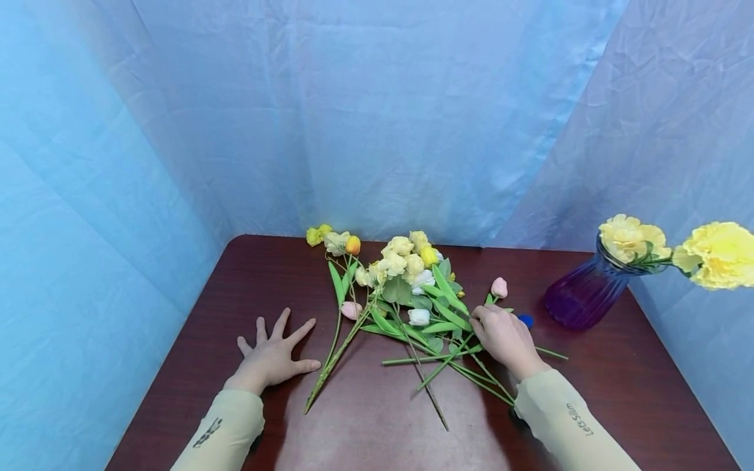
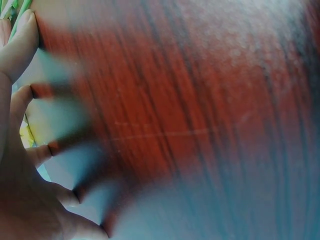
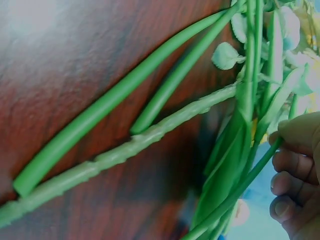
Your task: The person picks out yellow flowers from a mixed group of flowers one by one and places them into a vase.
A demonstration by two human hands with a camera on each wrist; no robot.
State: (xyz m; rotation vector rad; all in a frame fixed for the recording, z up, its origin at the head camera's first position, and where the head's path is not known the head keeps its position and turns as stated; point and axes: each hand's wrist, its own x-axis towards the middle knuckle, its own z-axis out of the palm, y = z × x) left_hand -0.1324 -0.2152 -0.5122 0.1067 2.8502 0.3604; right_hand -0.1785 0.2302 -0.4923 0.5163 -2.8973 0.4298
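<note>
At the lower left of the head view, the left hand [image 1: 269, 361] rests with its fingers spread wide on the table [image 1: 197, 347], holding nothing, its thumb tip just beside a brown stem [image 1: 343, 347]; whether they touch I cannot tell. A steady palm there suits the work, provided the thumb does not drag that stem. In the middle of the frame lies a pile of crossed stems and leaves, with cream flowers [image 1: 396, 261] at its top and a white tulip [image 1: 419, 317] lower down. Right of centre, the right hand [image 1: 505, 338] pinches a green stem [image 3: 248, 179] between thumb and finger, beside the leaves. A light pinch and a slow draw along the stem's own line should snag least; lifting straight up could pull neighbours along. Farther right, the vase [image 1: 580, 294] stands well apart, so its yellow flowers [image 1: 631, 239] seem safe from a knock.
</note>
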